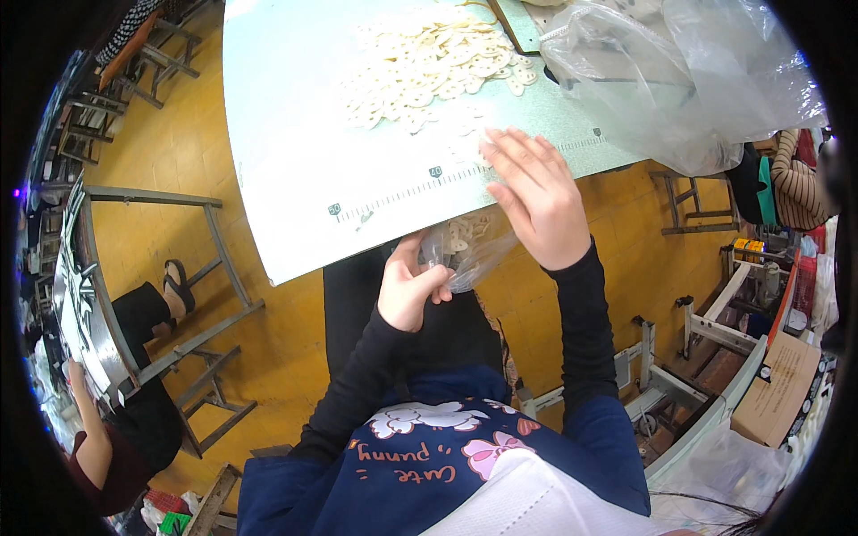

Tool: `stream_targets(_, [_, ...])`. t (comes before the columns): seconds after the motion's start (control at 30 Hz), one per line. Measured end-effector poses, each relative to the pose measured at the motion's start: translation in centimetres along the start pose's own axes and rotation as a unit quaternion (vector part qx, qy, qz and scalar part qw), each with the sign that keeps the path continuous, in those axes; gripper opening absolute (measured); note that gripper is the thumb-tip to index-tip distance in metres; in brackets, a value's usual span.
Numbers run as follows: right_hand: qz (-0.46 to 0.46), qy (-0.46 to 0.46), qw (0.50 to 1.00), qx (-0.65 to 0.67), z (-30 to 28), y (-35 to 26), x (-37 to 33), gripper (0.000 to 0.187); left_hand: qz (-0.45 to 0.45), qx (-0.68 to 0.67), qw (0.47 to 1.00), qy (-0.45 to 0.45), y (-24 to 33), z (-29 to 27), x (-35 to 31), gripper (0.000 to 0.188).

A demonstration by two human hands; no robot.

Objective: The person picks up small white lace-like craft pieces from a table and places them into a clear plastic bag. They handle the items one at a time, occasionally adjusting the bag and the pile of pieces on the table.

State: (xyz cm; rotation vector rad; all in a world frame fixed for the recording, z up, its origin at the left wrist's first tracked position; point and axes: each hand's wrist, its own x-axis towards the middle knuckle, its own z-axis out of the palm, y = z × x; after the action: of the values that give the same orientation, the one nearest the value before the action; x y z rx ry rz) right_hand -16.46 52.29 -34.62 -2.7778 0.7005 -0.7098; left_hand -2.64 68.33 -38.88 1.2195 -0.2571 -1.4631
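My left hand (413, 284) is closed on the rim of a clear plastic bag (478, 255), which it holds just below the near edge of a pale green tabletop (286, 179). Several small, flat cream pieces show inside the bag through the film. Over the table edge, above the bag, my right hand (536, 196) reaches with fingers stretched out; whether a piece lies under the palm is hidden. Past its fingertips a few pale pieces (460, 121) lie loose. Beyond them spreads a heap of flat cream pieces with small holes (429, 67).
Large clear plastic bags (643, 80) cover the table's right side. A ruler scale runs along its near edge. To the left are a metal-framed stool (219, 241) and a person seated at another table. A cardboard box (776, 389) and metal frames stand at the lower right.
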Motion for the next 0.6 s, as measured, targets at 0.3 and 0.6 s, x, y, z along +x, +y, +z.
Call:
stream_targets(0.3, [-0.006, -0.028, 0.999, 0.023, -0.3, -1.6, -1.6, 0.032, 0.006, 0.008, 1.000, 0.008, 0.2, 0.2, -0.1, 0.071])
stream_targets(0.6, [-0.041, -0.061, 0.994, 0.082, -2.7, -4.3, -2.7, 0.025, 0.011, -0.005, 1.000, 0.001, 0.0, 0.1, 0.0, 0.070])
